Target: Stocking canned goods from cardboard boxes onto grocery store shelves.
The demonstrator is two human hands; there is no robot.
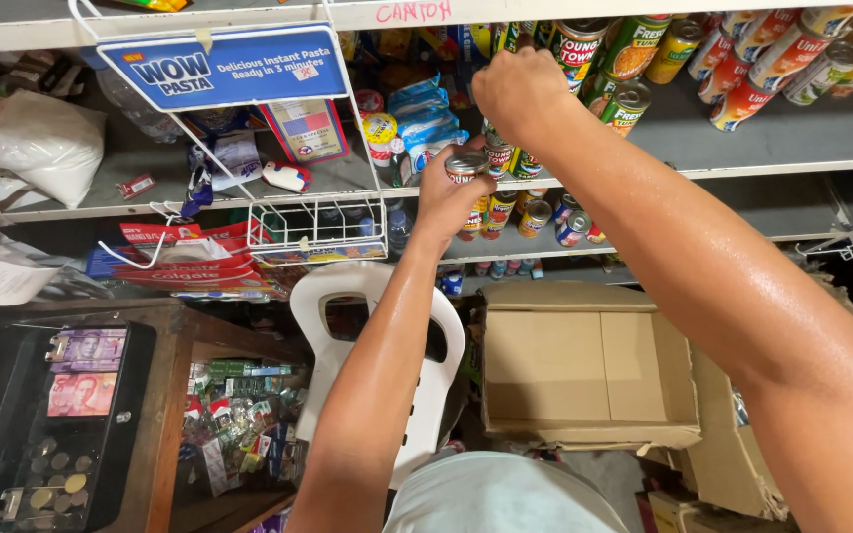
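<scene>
Item: my left hand (449,197), centre of the frame, fingers wrapped around a small can (465,166) with a silver top, held upright just in front of the shelf (742,158) edge.

Item: my right hand (517,91), upper centre, knuckles toward me, fingers curled down among the standing cans (502,158) at the shelf front; I cannot tell whether it pinches one, since the fingertips are hidden.

Item: a row of larger cans (634,47) lying on their sides, upper right, red and green labels.

Item: more cans (535,215) on the lower shelf, just beneath the left hand.

Item: open cardboard box (584,365), lower centre, under my right forearm.

Item: white plastic chair (348,296), just left of the box, behind my left forearm.

Item: white wire rack (318,229), centre left, hanging at the shelf edge.

Item: cash drawer (51,434) with notes and coins, lower left, on a wooden worktop (165,395).
</scene>
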